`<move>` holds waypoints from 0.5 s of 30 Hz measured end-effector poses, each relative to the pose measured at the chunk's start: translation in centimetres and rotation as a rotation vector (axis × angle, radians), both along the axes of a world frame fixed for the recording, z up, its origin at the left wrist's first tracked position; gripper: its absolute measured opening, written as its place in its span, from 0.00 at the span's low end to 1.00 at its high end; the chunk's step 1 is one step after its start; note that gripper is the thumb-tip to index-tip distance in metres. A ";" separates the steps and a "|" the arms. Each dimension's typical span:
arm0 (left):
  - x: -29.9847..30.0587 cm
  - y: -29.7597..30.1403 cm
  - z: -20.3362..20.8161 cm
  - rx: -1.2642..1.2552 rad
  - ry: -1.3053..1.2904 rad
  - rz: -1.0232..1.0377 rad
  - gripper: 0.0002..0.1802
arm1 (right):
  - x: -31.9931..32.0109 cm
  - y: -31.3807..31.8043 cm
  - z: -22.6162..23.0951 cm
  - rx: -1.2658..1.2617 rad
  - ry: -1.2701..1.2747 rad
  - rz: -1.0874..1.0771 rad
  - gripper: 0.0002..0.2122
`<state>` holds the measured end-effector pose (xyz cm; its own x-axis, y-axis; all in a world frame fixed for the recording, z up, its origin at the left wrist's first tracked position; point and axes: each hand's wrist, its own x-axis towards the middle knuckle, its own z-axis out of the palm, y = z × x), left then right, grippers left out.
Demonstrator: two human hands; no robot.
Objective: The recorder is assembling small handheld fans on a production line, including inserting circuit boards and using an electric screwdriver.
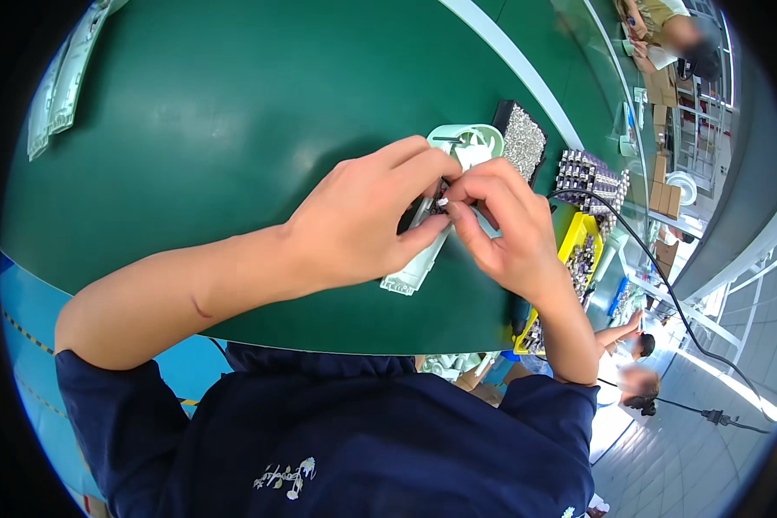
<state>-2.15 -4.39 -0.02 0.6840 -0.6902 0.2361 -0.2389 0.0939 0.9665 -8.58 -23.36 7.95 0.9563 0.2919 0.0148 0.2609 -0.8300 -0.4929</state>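
Observation:
A long, pale green-white plastic housing [411, 274] lies on the table, its upper part hidden by my fingers. My left hand [375, 211] is closed over it, with thumb and fingers curled round its middle. Against it works my right hand [511, 226], thumb and forefinger pinched at a tiny whitish part [443, 202]. The fingertips of both hands nearly meet there. Some darker detail shows under the fingers, too small to make out. Just beyond my fingers stands a light green cup [495, 138] with white pieces inside.
A black tray of small silver parts [525, 140] sits behind the cup. Purple-and-silver parts [589, 177] are stacked to the right, above a yellow bin [581, 226] of metal parts. A black cable [639, 229] loops past. Pale housings [67, 82] lie far left. Co-workers sit at right.

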 end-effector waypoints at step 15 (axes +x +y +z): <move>0.6 0.6 -0.2 0.095 -0.771 0.203 0.10 | 0.1 0.5 1.6 -0.011 0.135 -0.146 0.06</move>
<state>-1.53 -3.80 -0.22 0.4665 -0.6109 0.6396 -0.8461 -0.0973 0.5242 -8.45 -22.82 9.50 0.9817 0.1493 -0.1185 0.0696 -0.8596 -0.5062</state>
